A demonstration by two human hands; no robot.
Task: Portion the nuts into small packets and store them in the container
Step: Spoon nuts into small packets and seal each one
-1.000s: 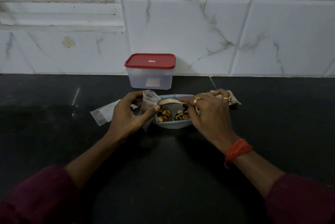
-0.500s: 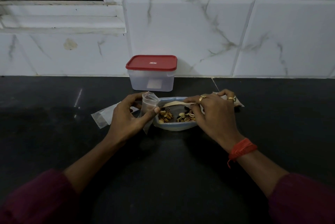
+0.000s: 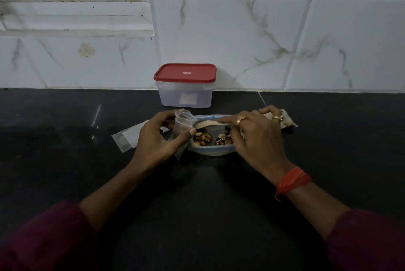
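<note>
blue-ish bowl [image 3: 210, 151] sits mid counter [image 3: 197, 205], w/ mixed nuts [image 3: 202, 137] inside, some in shell. left hand [image 3: 157, 137] is just left of the bowl, thumb + fingers pinching a small clear packet [image 3: 183, 126]; the packet stands upright w/ its mouth open at the top, touching the bowl's left rim. can't see any nuts in it.

right hand [image 3: 256, 137] lies over the bowl's right half, fingers curled down among the nuts. fingertips are hidden, so can't tell if it pinches any. gold rings [image 3: 241, 120] on 2 fingers, red thread [image 3: 292, 179] round the wrist.

a pale strip [image 3: 206, 124] lies along the bowl's far rim, under the right forefinger. storage container [image 3: 185, 93], clear w/ red lid [image 3: 185, 72] on, stands behind the bowl, apart from it, against the tiled wall [image 3: 241, 40]. spare flat packets [image 3: 126, 138] lie on the counter left of the bowl, partly behind the left hand. a crumpled wrapper [image 3: 289, 121] lies right of the bowl, past the right hand's outer fingers. maroon sleeves [image 3: 43, 238] on both arms, nearer the camera than the bowl.
</note>
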